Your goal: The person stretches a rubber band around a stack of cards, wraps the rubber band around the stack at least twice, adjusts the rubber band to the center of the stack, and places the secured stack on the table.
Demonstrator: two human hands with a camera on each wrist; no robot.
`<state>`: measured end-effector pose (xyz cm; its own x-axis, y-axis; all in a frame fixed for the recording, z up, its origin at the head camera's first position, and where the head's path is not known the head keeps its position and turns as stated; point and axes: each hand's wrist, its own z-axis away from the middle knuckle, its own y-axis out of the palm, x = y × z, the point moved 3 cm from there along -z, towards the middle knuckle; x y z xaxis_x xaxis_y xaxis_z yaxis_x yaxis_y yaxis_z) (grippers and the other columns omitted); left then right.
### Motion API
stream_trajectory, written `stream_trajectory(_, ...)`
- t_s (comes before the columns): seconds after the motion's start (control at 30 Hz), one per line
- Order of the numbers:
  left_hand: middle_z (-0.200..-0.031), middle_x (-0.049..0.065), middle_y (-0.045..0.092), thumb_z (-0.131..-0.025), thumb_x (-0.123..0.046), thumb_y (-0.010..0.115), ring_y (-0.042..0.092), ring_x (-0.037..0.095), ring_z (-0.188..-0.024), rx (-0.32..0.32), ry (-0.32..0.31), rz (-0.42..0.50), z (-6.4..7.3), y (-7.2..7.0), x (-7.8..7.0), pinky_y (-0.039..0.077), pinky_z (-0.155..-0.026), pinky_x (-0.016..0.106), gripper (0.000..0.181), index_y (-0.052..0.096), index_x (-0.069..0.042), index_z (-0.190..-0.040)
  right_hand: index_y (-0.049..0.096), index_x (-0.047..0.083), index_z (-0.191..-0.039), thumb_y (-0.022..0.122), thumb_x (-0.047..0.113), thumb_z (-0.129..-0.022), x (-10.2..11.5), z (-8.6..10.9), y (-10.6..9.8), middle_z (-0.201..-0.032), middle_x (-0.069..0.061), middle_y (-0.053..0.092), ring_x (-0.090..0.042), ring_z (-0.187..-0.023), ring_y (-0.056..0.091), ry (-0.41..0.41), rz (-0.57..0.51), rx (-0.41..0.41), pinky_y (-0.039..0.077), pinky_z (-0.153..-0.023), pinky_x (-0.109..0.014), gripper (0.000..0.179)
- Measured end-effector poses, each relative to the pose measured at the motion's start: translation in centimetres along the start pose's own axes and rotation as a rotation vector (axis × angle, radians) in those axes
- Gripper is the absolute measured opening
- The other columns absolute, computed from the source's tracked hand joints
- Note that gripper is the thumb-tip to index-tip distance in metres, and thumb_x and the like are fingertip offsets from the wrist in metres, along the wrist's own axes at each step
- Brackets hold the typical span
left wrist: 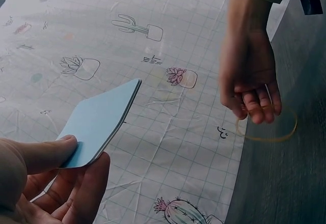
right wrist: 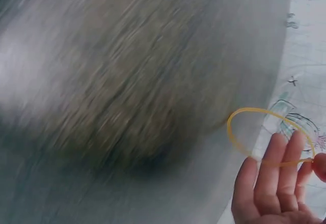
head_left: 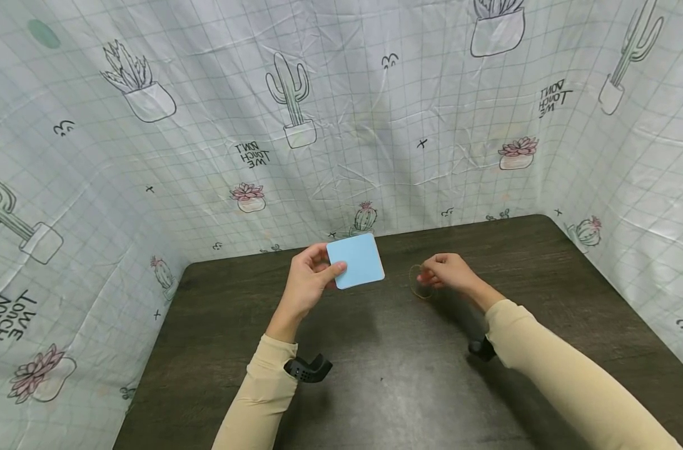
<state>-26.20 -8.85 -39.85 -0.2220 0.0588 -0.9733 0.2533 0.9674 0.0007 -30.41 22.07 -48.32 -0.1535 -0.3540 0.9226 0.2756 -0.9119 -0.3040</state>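
Observation:
My left hand (head_left: 309,280) pinches a thin stack of light blue square cards (head_left: 357,261) with rounded corners, thumb on the face and fingers behind. The left wrist view shows the layered edge of the cards (left wrist: 104,119). To the right, my right hand (head_left: 447,272) holds a yellow rubber band (head_left: 413,284) between thumb and fingertip, and the loop hangs loose. In the right wrist view the rubber band (right wrist: 232,132) forms an oval beside the other fingers, which are loosely bent. Both hands are raised over the table, with a gap between the cards and the band.
The dark wood-grain table (head_left: 386,375) spreads below both hands. A pale curtain (head_left: 341,112) printed with cacti and grid lines hangs behind it and along both sides. Each sleeve carries a black wrist strap (head_left: 308,369).

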Motion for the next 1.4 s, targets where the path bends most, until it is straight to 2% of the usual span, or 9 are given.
stream_trajectory(0.1, -0.091, 0.008, 0.065, -0.092, 0.003, 0.071, 0.069, 0.015, -0.073, 0.001, 0.004, 0.000, 0.0, 0.0, -0.1, 0.055, -0.056, 0.028, 0.030, 0.063, 0.009, -0.120, 0.062, -0.006, -0.112, 0.051, 0.019, -0.105, 0.1, 0.1, 0.3, -0.093, -0.009, 0.073, -0.025, -0.094, 0.072, -0.002, -0.160, 0.046, 0.055, -0.091, -0.042, 0.029)
stream_trajectory(0.23, -0.090, 0.009, 0.065, -0.092, 0.004, 0.071, 0.069, 0.015, -0.072, 0.003, 0.013, 0.005, 0.0, 0.1, -0.1, 0.056, -0.056, 0.029, 0.029, 0.062, 0.009, -0.119, 0.062, 0.003, -0.109, 0.053, 0.021, -0.106, 0.7, 0.4, 0.5, -0.090, -0.003, 0.071, -0.018, -0.089, 0.072, -0.018, -0.317, 0.106, 0.055, -0.092, -0.039, 0.020)
stream_trajectory(0.4, -0.090, 0.008, 0.065, -0.092, 0.004, 0.070, 0.069, 0.014, -0.073, 0.007, 0.010, 0.018, 0.0, 0.2, -0.1, 0.056, -0.057, 0.031, 0.029, 0.062, 0.010, -0.119, 0.062, 0.005, -0.116, 0.053, 0.018, -0.107, 1.8, 1.1, 0.8, -0.091, -0.002, 0.071, -0.016, -0.090, 0.070, -0.013, -0.489, 0.171, 0.053, -0.095, -0.038, 0.018)
stream_trajectory(0.5, -0.090, 0.008, 0.065, -0.092, 0.004, 0.071, 0.069, 0.015, -0.073, 0.006, 0.006, 0.025, 0.0, 0.2, 0.0, 0.056, -0.057, 0.031, 0.029, 0.062, 0.010, -0.119, 0.062, 0.005, -0.119, 0.053, 0.017, -0.107, 2.2, 1.5, 1.0, -0.092, -0.002, 0.073, -0.016, -0.090, 0.071, 0.010, -0.553, 0.182, 0.053, -0.095, -0.038, 0.019)
stream_trajectory(0.7, -0.089, 0.009, 0.065, -0.092, 0.004, 0.070, 0.069, 0.015, -0.073, 0.009, 0.013, 0.026, -0.1, 0.1, 0.1, 0.055, -0.057, 0.032, 0.027, 0.063, 0.009, -0.118, 0.059, 0.006, -0.122, 0.049, 0.008, -0.107, 2.7, 2.1, 1.2, -0.105, -0.006, 0.074, -0.018, -0.093, 0.072, -0.001, -0.609, 0.233, 0.055, -0.092, -0.038, 0.018)
stream_trajectory(0.87, -0.089, 0.009, 0.066, -0.092, 0.004, 0.070, 0.069, 0.015, -0.072, 0.009, 0.019, 0.035, -0.1, 0.2, 0.0, 0.055, -0.055, 0.029, 0.028, 0.062, 0.010, -0.118, 0.061, 0.008, -0.110, 0.047, -0.005, -0.104, 2.6, 2.3, 1.4, -0.116, -0.008, 0.071, -0.021, -0.094, 0.072, -0.059, -0.665, 0.311, 0.056, -0.090, -0.039, 0.020)
stream_trajectory(1.0, -0.090, 0.009, 0.066, -0.092, 0.003, 0.071, 0.069, 0.014, -0.072, 0.009, 0.018, 0.036, -0.1, 0.2, 0.0, 0.054, -0.055, 0.028, 0.028, 0.062, 0.010, -0.118, 0.059, 0.008, -0.101, 0.044, -0.010, -0.103, 2.5, 2.3, 1.4, -0.118, -0.010, 0.069, -0.023, -0.095, 0.072, -0.073, -0.690, 0.337, 0.057, -0.087, -0.037, 0.023)
stream_trajectory(1.2, -0.089, 0.007, 0.066, -0.092, 0.004, 0.070, 0.069, 0.014, -0.072, 0.013, 0.016, 0.035, -0.1, 0.3, 0.0, 0.055, -0.055, 0.028, 0.028, 0.062, 0.010, -0.118, 0.060, 0.009, -0.095, 0.043, -0.009, -0.103, 2.5, 2.3, 1.4, -0.119, -0.010, 0.068, -0.022, -0.091, 0.073, -0.063, -0.681, 0.328, 0.059, -0.080, -0.033, 0.025)
stream_trajectory(1.4, -0.088, 0.008, 0.065, -0.092, 0.005, 0.070, 0.068, 0.013, -0.071, 0.014, 0.026, 0.036, -0.1, 0.4, 0.0, 0.054, -0.055, 0.027, 0.026, 0.062, 0.011, -0.116, 0.063, 0.009, -0.096, 0.057, 0.001, -0.102, 2.6, 2.3, 1.6, -0.118, -0.010, 0.069, -0.019, -0.083, 0.073, -0.043, -0.662, 0.294, 0.060, -0.076, -0.032, 0.011)
